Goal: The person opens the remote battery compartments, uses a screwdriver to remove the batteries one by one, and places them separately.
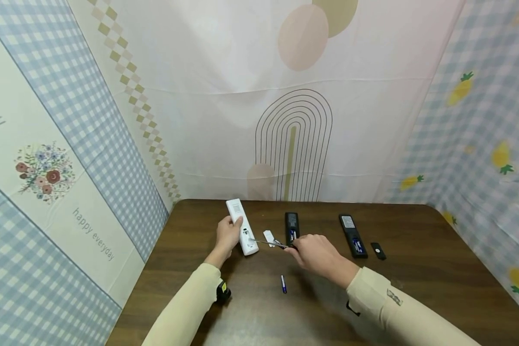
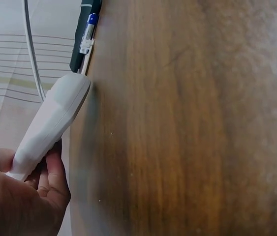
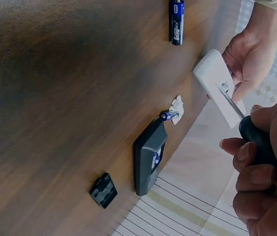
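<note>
In the head view my left hand (image 1: 228, 235) grips a white remote control (image 1: 238, 211), back side up, tilted above the table. The left wrist view shows the thumb and fingers of that hand (image 2: 25, 196) around the remote's end. My right hand (image 1: 317, 254) holds a screwdriver (image 1: 265, 242) by its dark handle. In the right wrist view the shaft of the screwdriver (image 3: 232, 104) reaches the remote's open battery compartment (image 3: 223, 87). A white battery cover (image 1: 268, 236) lies between the hands, a blue battery (image 3: 169, 115) beside it.
Behind my right hand lies a black remote (image 1: 291, 221) with batteries showing. A second black remote (image 1: 352, 235) and a small black cover (image 1: 378, 250) lie farther right. One loose battery (image 1: 283, 284) is nearer the front. A fabric backdrop (image 1: 216, 144) stands along the table's back edge.
</note>
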`<action>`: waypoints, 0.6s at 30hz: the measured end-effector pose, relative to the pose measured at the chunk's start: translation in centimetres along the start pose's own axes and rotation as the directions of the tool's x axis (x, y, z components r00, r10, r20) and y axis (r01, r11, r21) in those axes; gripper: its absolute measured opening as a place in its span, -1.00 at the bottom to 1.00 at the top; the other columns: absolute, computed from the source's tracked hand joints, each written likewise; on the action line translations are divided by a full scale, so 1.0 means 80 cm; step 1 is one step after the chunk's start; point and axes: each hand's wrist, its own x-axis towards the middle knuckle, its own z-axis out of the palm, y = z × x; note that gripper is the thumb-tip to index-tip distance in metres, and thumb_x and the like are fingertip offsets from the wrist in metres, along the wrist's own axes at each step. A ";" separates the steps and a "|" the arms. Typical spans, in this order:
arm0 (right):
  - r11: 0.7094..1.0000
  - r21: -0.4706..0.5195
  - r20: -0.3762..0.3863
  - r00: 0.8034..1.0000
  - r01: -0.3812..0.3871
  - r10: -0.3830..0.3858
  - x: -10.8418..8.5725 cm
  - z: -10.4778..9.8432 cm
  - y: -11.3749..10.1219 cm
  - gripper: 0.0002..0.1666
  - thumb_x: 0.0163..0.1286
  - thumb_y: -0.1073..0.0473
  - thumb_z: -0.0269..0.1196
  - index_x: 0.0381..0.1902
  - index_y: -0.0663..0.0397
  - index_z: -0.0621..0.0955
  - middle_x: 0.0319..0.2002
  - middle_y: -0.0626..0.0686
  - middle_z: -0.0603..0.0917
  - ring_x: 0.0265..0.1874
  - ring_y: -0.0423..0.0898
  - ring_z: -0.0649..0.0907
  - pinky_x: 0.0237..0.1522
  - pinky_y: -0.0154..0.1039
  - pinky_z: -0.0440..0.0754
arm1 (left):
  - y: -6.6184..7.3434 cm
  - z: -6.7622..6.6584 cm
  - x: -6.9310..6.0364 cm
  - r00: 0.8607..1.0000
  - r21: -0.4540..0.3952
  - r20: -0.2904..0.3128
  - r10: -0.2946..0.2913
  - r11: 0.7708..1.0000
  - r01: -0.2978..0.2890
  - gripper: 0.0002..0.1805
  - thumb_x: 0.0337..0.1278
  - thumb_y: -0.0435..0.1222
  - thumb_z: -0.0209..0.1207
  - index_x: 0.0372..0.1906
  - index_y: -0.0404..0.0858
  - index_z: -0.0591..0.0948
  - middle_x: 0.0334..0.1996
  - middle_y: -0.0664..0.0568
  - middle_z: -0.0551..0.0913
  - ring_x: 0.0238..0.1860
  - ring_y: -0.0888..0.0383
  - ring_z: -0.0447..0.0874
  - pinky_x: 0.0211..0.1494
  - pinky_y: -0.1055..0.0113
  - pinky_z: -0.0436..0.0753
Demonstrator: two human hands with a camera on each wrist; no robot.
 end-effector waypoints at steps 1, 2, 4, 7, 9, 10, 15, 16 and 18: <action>1.000 0.003 -0.003 1.000 -0.003 0.003 0.000 0.001 0.001 -0.56 0.56 -0.10 0.32 -0.51 -0.04 0.67 -0.65 -0.15 0.57 -0.66 -0.29 0.39 -0.62 -0.39 0.37 | 0.000 0.000 0.000 1.000 -0.001 -0.001 0.003 1.000 -0.003 -0.54 0.64 -0.11 0.12 0.30 -0.39 0.58 0.13 -0.30 0.77 0.03 -0.01 0.80 -0.02 0.26 0.76; 1.000 0.009 -0.004 1.000 -0.008 0.008 -0.001 0.002 0.001 -0.56 0.56 -0.10 0.32 -0.52 -0.05 0.67 -0.66 -0.16 0.56 -0.66 -0.29 0.38 -0.62 -0.39 0.37 | 0.000 0.000 0.000 1.000 -0.002 -0.002 0.005 1.000 -0.005 -0.54 0.64 -0.11 0.12 0.31 -0.39 0.58 0.13 -0.31 0.76 0.03 -0.01 0.80 -0.01 0.25 0.76; 0.999 0.028 -0.006 1.000 -0.019 0.019 -0.002 0.003 0.002 -0.56 0.56 -0.11 0.32 -0.53 -0.06 0.66 -0.67 -0.18 0.54 -0.66 -0.30 0.37 -0.62 -0.39 0.36 | 0.001 0.000 0.001 1.000 -0.002 -0.006 0.008 1.000 -0.008 -0.54 0.63 -0.11 0.13 0.30 -0.39 0.58 0.12 -0.31 0.77 0.02 -0.01 0.80 -0.01 0.26 0.76; 0.998 0.056 -0.011 0.999 -0.033 0.034 -0.003 0.006 0.004 -0.54 0.57 -0.11 0.31 -0.55 -0.08 0.64 -0.69 -0.20 0.51 -0.67 -0.30 0.36 -0.62 -0.39 0.34 | 0.001 0.000 0.001 1.000 -0.011 -0.010 0.006 1.000 -0.006 -0.54 0.62 -0.12 0.14 0.29 -0.40 0.59 0.11 -0.31 0.77 -0.02 0.01 0.79 -0.05 0.28 0.76; 0.996 0.074 -0.015 0.999 -0.046 0.047 -0.003 0.008 0.006 -0.54 0.57 -0.10 0.31 -0.56 -0.09 0.63 -0.70 -0.20 0.49 -0.67 -0.30 0.36 -0.61 -0.37 0.35 | 0.001 0.001 0.002 1.000 -0.017 -0.007 0.004 1.000 -0.004 -0.54 0.62 -0.12 0.14 0.29 -0.40 0.59 0.10 -0.31 0.77 -0.04 0.03 0.78 -0.08 0.31 0.75; 0.996 0.080 -0.021 0.998 -0.051 0.052 -0.003 0.010 0.010 -0.54 0.57 -0.10 0.31 -0.57 -0.10 0.62 -0.69 -0.20 0.49 -0.67 -0.30 0.36 -0.60 -0.37 0.36 | 0.001 0.001 0.003 1.000 -0.020 -0.008 0.001 1.000 -0.001 -0.54 0.62 -0.12 0.14 0.30 -0.40 0.59 0.10 -0.31 0.77 -0.05 0.04 0.78 -0.10 0.32 0.74; 0.986 0.133 -0.022 0.995 -0.096 0.100 -0.005 0.012 0.030 -0.54 0.58 -0.12 0.30 -0.53 -0.08 0.63 -0.67 -0.19 0.49 -0.66 -0.29 0.37 -0.55 -0.35 0.37 | 0.002 0.003 0.006 1.000 -0.031 -0.010 -0.006 1.000 0.005 -0.52 0.63 -0.11 0.13 0.32 -0.42 0.57 0.09 -0.31 0.76 -0.09 0.09 0.77 -0.14 0.36 0.73; 0.983 0.146 -0.018 0.993 -0.110 0.114 -0.006 0.012 0.034 -0.56 0.58 -0.13 0.30 -0.51 -0.07 0.64 -0.66 -0.19 0.50 -0.66 -0.29 0.37 -0.56 -0.35 0.37 | 0.002 0.003 0.007 1.000 -0.035 -0.012 -0.007 0.999 0.007 -0.51 0.63 -0.11 0.13 0.31 -0.42 0.57 0.08 -0.31 0.77 -0.11 0.10 0.77 -0.16 0.36 0.73; 0.976 0.172 -0.010 0.991 -0.133 0.137 -0.008 0.012 0.044 -0.58 0.58 -0.13 0.30 -0.44 -0.03 0.69 -0.65 -0.18 0.52 -0.66 -0.29 0.38 -0.56 -0.36 0.37 | 0.003 0.002 0.007 1.000 -0.051 -0.016 -0.012 0.999 0.011 -0.51 0.63 -0.11 0.13 0.31 -0.42 0.58 0.06 -0.31 0.77 -0.16 0.12 0.76 -0.21 0.36 0.73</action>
